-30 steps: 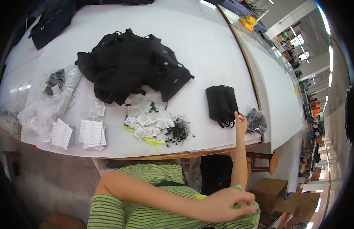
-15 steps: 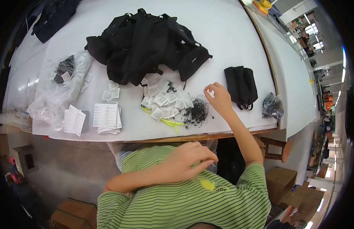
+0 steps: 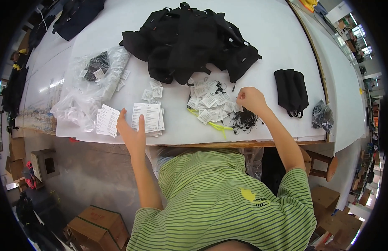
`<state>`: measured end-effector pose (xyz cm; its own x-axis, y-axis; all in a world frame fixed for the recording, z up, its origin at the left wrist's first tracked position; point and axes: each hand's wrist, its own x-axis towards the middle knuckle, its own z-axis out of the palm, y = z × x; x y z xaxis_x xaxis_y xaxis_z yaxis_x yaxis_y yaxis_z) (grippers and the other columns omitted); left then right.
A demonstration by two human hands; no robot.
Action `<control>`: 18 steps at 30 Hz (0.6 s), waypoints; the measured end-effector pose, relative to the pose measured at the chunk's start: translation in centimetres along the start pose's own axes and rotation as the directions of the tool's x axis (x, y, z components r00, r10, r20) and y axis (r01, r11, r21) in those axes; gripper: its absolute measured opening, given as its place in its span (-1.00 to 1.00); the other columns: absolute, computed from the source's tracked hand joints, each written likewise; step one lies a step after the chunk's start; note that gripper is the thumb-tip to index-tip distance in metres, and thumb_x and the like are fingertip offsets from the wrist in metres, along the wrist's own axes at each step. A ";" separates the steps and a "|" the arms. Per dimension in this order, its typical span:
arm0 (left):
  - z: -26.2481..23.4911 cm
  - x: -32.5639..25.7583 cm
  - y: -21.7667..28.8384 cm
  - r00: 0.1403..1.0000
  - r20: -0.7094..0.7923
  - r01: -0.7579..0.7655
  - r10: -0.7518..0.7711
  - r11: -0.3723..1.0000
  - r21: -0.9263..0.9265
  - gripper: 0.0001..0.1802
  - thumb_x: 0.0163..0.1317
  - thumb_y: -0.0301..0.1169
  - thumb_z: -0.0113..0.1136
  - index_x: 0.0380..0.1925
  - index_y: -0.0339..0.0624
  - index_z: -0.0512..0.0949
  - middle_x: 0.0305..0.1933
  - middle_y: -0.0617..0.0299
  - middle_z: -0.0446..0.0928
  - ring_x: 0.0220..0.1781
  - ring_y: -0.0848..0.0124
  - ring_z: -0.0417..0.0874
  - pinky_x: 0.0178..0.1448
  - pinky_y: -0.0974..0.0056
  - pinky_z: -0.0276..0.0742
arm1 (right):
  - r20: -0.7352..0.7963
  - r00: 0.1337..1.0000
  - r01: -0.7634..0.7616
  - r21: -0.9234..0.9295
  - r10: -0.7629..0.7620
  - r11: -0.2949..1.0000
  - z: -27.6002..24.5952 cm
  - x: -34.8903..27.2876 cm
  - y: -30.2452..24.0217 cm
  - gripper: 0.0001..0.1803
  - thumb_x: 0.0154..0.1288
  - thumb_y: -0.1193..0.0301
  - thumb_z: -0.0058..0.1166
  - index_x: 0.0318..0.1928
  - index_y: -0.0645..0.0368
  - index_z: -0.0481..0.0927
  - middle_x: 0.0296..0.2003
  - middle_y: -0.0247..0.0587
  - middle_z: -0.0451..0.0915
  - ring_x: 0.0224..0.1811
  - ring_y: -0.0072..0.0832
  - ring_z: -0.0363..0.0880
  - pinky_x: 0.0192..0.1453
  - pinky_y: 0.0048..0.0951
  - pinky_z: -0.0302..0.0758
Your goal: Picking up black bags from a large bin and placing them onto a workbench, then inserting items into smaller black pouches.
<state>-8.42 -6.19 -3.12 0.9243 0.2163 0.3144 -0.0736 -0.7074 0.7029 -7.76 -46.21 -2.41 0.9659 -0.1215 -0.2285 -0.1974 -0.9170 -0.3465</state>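
The right hand [image 3: 251, 99] sits curled at the right edge of a loose heap of small white paper tags [image 3: 210, 102] on the white tabletop [image 3: 277, 37]. Its fingers are drawn in as if pinching something small, but what, if anything, lies between them is too small to tell. From this hand the heap spreads toward nine o'clock, so the tags are touching or just beside its fingertips, and a tangle of thin black strings [image 3: 243, 120] lies just below it at about six o'clock. A yellow-green strip [image 3: 217, 125] pokes out from under the heap near the table's front edge.

The left hand [image 3: 133, 133] is open, fingers spread and pointing toward twelve o'clock, with the fingertips resting on the near edge of a stack of printed white sheets [image 3: 148, 117]. A second, smaller stack of printed sheets [image 3: 107, 121] lies just beside it at ten o'clock. The tag heap is well off to this hand's two o'clock, so the right hand is clearly the nearer one to the tags.

Beyond the heap, at twelve o'clock, lies a pile of black bags [image 3: 189, 39]. A folded black pouch [image 3: 291, 90] rests at the right hand's three o'clock, and crumpled clear plastic bags [image 3: 91, 85] lie at the left hand's eleven o'clock.
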 end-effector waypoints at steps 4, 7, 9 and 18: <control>0.8 0.6 0.0 0.973 0.203 0.109 -0.112 0.994 0.026 -0.32 0.20 -0.24 0.24 0.23 -0.36 0.25 0.20 -0.11 0.36 0.29 -0.02 0.27 0.36 0.03 0.16 | -0.147 0.986 -0.055 0.193 0.085 0.980 -3.6 -3.5 -1.5 -0.85 -0.06 0.36 0.20 -0.47 0.17 0.63 -0.53 -0.27 0.62 -0.50 -0.38 0.55 -0.37 -0.41 0.46; 1.2 -0.1 -1.1 0.976 0.203 0.056 -0.079 0.992 0.117 -0.28 0.20 -0.21 0.24 0.25 -0.37 0.23 0.20 -0.16 0.34 0.29 -0.03 0.25 0.36 0.03 0.16 | -0.486 0.872 0.161 0.407 0.064 0.899 -6.9 -6.0 -2.6 -0.94 0.01 0.49 0.18 -0.46 0.19 0.58 -0.58 -0.41 0.54 -0.58 -0.68 0.33 -0.48 -0.59 0.27; 1.2 -0.2 -2.1 0.971 0.222 0.053 -0.085 0.988 0.147 -0.27 0.20 -0.19 0.24 0.26 -0.37 0.22 0.21 -0.16 0.34 0.30 -0.04 0.25 0.36 0.03 0.16 | -0.648 0.756 0.257 0.422 0.091 0.870 -8.8 -7.6 -3.4 -0.94 0.07 0.50 0.19 -0.41 0.18 0.58 -0.57 -0.45 0.54 -0.56 -0.72 0.33 -0.49 -0.61 0.23; 1.5 0.4 -0.1 0.989 0.115 -0.123 0.088 0.932 0.340 -0.37 0.11 -0.25 0.30 0.14 -0.27 0.33 0.18 0.00 0.36 0.22 0.01 0.28 0.28 0.02 0.19 | -0.840 0.473 0.269 0.426 0.267 0.864 -9.5 -9.2 -5.2 -0.92 0.12 0.56 0.22 -0.37 0.18 0.57 -0.57 -0.52 0.49 -0.55 -0.77 0.31 -0.45 -0.68 0.19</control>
<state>-7.51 -7.09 -4.01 0.9511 0.0742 0.2999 -0.0547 -0.9149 0.4001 -14.00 -43.92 10.12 0.5450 -0.6210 0.5632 0.0179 -0.6630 -0.7484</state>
